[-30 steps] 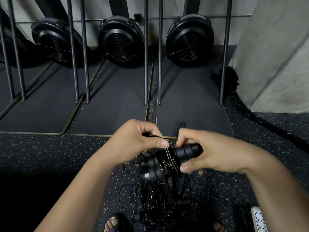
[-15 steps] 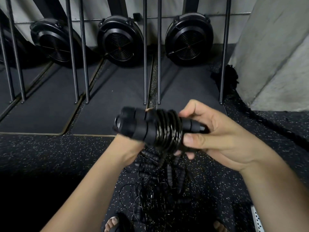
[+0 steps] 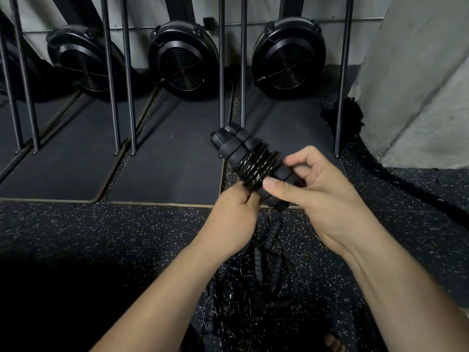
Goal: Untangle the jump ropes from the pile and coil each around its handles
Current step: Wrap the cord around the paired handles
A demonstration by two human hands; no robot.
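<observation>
1. One jump rope [image 3: 250, 161] is held in the air just ahead of both hands, above the pile [image 3: 243, 301] on the speckled floor [image 3: 101, 237]
2. Its two handles [image 3: 228, 143] lie side by side as a pair. Their long axis slants from far-left, where the free ends point up and away, down to near-right
3. The right hand [image 3: 317, 199] grips the handles at that near-right end, with the thumb laid across the near side and the forefinger hooked over the top. Its other fingers are hidden underneath
4. The left hand [image 3: 233, 219] sits just below and left of the coil [image 3: 256, 166]. Its fingers are curled up against the coil's underside, and it appears to pinch the cord there, though the fingertips are hidden
5. The coil wraps the middle of the handles, crosswise to their axis. The left hand is nearer the coil and the right is nearer the handle ends, so securing the last turn probably falls to the left hand while the right steadies the pair
6. In hand there is one rope with two handles and one coil. The coil has several turns, packed too tight to count
7. At least four loose handles show in the pile, with more lost in the dark wire. How many ropes remain cannot be told
8. Behind the hands, three round fan housings [image 3: 184, 59] stand at the wall, and one thick rope [image 3: 406, 184] trails along the floor at the right
</observation>
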